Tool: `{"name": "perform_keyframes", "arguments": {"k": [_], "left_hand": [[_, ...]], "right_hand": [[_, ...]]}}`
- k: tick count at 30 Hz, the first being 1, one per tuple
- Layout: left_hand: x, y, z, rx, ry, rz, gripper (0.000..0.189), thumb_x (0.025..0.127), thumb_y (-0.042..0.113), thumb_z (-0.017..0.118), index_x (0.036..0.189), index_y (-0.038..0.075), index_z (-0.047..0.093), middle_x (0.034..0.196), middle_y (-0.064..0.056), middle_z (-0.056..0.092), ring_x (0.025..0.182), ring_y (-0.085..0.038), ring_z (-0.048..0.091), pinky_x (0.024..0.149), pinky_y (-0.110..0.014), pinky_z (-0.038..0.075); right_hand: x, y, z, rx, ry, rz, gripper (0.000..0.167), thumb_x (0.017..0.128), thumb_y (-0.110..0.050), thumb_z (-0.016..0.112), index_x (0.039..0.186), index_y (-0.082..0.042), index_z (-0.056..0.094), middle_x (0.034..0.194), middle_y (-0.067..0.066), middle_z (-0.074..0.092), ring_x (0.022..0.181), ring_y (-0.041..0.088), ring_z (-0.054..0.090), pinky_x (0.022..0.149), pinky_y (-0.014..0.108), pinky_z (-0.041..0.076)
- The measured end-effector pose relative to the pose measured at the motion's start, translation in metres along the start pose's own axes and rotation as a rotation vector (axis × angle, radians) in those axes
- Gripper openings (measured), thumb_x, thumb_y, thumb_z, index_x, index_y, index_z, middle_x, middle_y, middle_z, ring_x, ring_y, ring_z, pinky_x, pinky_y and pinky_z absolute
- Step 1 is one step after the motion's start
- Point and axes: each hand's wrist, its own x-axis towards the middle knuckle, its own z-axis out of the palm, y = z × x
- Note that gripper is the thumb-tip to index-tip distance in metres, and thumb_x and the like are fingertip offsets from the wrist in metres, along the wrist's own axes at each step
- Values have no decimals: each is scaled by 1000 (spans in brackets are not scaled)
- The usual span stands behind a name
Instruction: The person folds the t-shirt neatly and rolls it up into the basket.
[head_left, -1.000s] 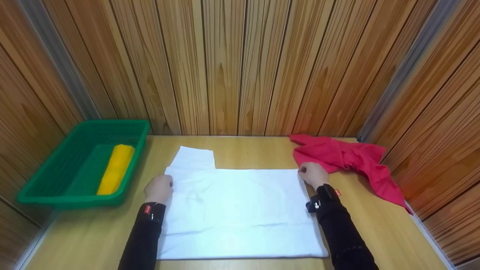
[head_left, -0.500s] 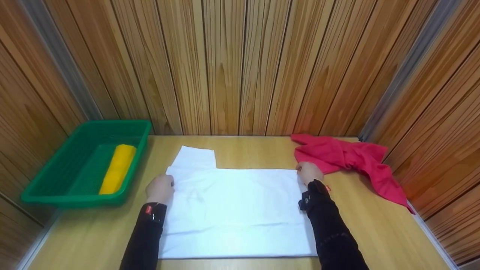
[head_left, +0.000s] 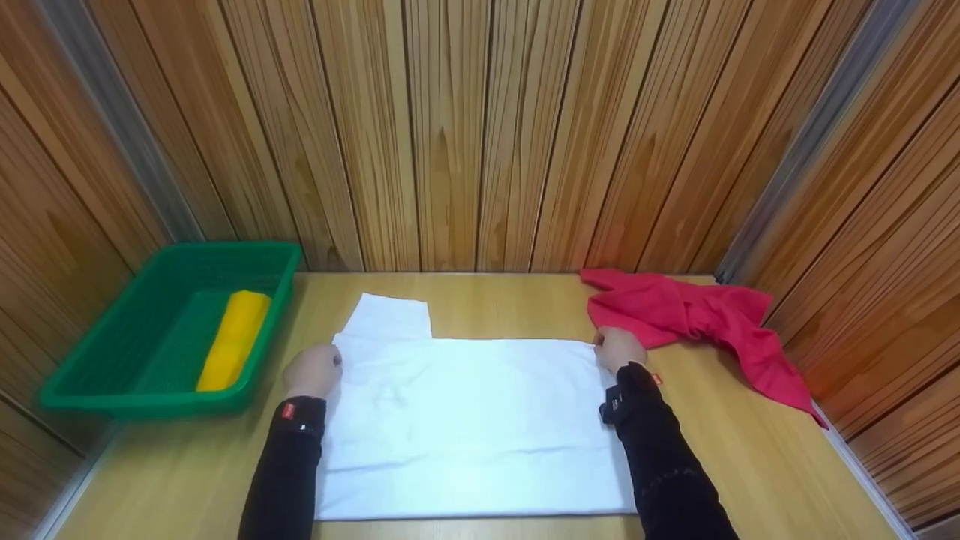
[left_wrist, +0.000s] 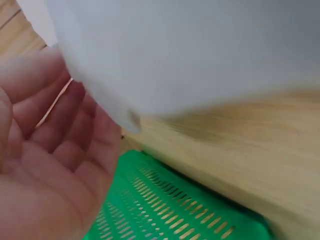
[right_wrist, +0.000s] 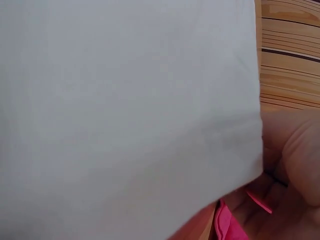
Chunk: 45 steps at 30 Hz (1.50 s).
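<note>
A white T-shirt (head_left: 472, 420) lies folded into a wide rectangle on the table, in the middle of the head view. One sleeve (head_left: 386, 316) sticks out at its back left. At the shirt's left edge, near the back corner, my left hand (head_left: 312, 370) pinches the cloth; the left wrist view shows the fingers (left_wrist: 70, 125) curled at the edge, partly behind fabric. My right hand (head_left: 620, 348) grips the back right corner. In the right wrist view the cloth hides the fingertips of that hand (right_wrist: 295, 160).
A green plastic basket (head_left: 142, 401) stands at the left with a rolled yellow cloth (head_left: 234, 341) inside. A crumpled red cloth (head_left: 697, 311) lies at the back right, close to my right hand. Wood-panelled walls (head_left: 480, 135) enclose the table (head_left: 780, 480).
My right hand has shifted slightly left at the shirt's corner, its forearm swinging inward. My left hand has edged a little left and back. The shirt stays in nearly the same place.
</note>
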Motion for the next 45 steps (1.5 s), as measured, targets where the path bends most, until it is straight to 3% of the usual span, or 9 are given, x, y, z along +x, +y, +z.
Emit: {"name": "perform_keyframes", "arguments": {"k": [3,7,10,17,26,31,36,43,45], "left_hand": [[5,-5,-1,-83,39,-76,27,97,5,55,121,-4,65,118,-26,64,104,-42,58,94,-58,44],[11,-11,1,-203,114,-157,29,99,8,54,122,-6,63,117,-28,63,106,-44,57,93,-57,45],[13,-14,4,-237,120,-161,29,100,9,53,121,-8,62,116,-29,63,107,-45,57,91,-57,45],[13,-8,6,-340,14,-152,42,100,2,45,140,-8,47,139,-30,49,129,-46,44,106,-58,34],[18,-1,8,-319,70,-193,37,101,8,50,136,-6,53,132,-27,56,122,-44,51,103,-56,39],[20,0,8,-388,77,-223,37,101,12,54,135,-2,57,132,-24,57,117,-41,53,102,-56,40],[16,4,1,-436,60,-147,36,100,14,58,132,-1,59,130,-23,59,115,-40,53,103,-54,41],[-1,10,-4,-395,102,167,22,92,3,63,111,-6,68,108,-22,67,98,-35,59,92,-51,47],[-7,13,-3,-385,97,223,18,91,1,65,107,-5,69,104,-19,68,96,-32,60,90,-50,48]], "right_hand": [[0,1,1,7,-3,-4,5,92,-10,64,93,-8,68,93,12,67,94,35,60,78,52,47],[0,1,2,8,2,-30,5,92,-10,64,94,-7,67,94,13,66,94,35,60,79,51,47],[0,2,2,7,8,-47,5,92,-9,64,94,-6,66,92,13,66,93,35,60,80,50,47],[0,5,4,-2,10,-67,5,91,-8,64,94,-6,67,90,12,65,90,34,60,79,49,47],[0,6,5,14,14,-62,4,91,-7,63,92,-7,67,89,12,66,91,34,61,80,49,47],[0,7,5,10,16,-62,5,91,-7,63,94,-6,67,90,12,66,92,35,61,80,49,47],[0,6,4,10,21,-61,5,91,-7,63,93,-6,67,88,11,65,91,35,61,80,49,47],[2,6,7,19,22,-59,4,91,-7,63,93,-5,66,87,11,64,90,34,60,80,48,46],[2,6,7,18,24,-59,4,90,-7,64,93,-5,66,88,11,65,90,34,60,80,48,47]]}}
